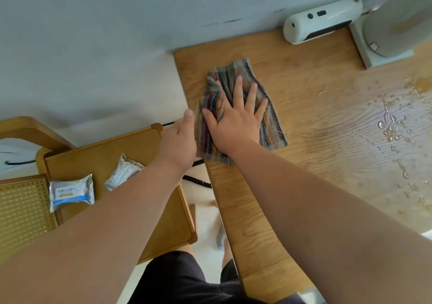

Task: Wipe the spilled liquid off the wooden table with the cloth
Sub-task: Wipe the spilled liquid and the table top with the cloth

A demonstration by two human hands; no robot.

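A striped multicolour cloth (272,126) lies on the wooden table (268,210) near its left edge, partly hanging over it. My right hand (236,119) presses flat on the cloth with fingers spread. My left hand (178,140) sits at the table's edge against the cloth's left side, thumb pointing up; its fingers are hidden below the hand. Spilled liquid (389,122) lies as puddles and drops on the right part of the table, apart from the cloth. A dull wet streak (339,130) lies between cloth and puddles.
A white appliance (322,21) and its pale base (364,46) stand at the table's back right. Left of the table is a lower wooden surface (98,154) with two wipe packets (71,195) (124,171), a rattan seat (23,210) and a black cable (198,180).
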